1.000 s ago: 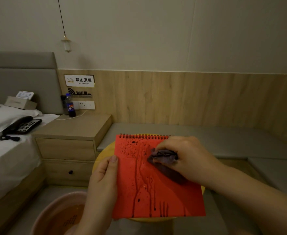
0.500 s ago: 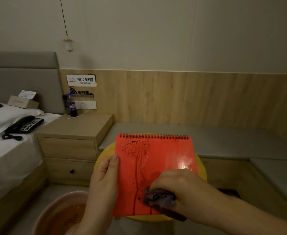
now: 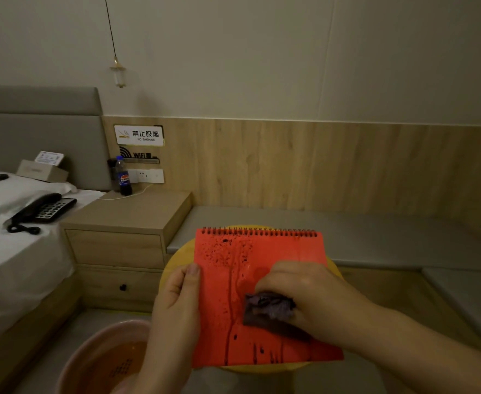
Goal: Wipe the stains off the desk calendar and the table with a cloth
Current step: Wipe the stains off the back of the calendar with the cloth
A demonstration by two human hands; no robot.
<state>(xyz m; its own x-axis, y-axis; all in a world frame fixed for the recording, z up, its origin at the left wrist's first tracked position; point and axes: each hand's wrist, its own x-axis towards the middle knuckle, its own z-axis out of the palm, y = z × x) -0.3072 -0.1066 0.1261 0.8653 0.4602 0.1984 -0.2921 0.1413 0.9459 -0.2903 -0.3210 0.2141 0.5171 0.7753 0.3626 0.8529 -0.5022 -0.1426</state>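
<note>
Cloth pressed on desk calendar, both hands engaged.
L hand (image 3: 176,311) grips the red desk calendar (image 3: 262,268) by its left edge, thumb on front, holding it tilted over the round yellow table (image 3: 174,260). R hand (image 3: 304,291) is curled tight round a dark cloth (image 3: 267,308), pressed to the cover's lower centre. Dark spatter upper left; drip streaks run to bottom edge.
</note>
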